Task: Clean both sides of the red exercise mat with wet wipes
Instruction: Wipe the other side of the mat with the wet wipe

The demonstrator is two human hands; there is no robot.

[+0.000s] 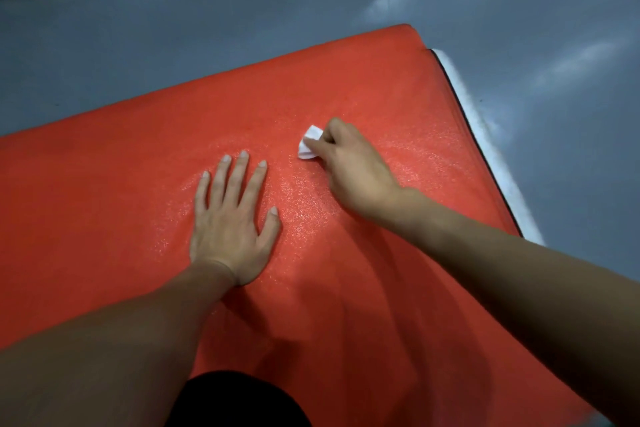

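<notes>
The flat red foam exercise mat lies on a grey floor; a crumpled white wet wipe sits near its middle, pinched in the curled right hand; at eight o'clock from it, the left hand lies flat, fingers spread, holding nothing; a white strip borders the mat at three o'clock.

I see the red exercise mat lying flat on the floor, running from lower left to upper right, its foam face finely pebbled and glistening wet across the middle. Along its right edge a dark line and a white strip show. A small crumpled white wet wipe presses on the mat near the centre.
</notes>
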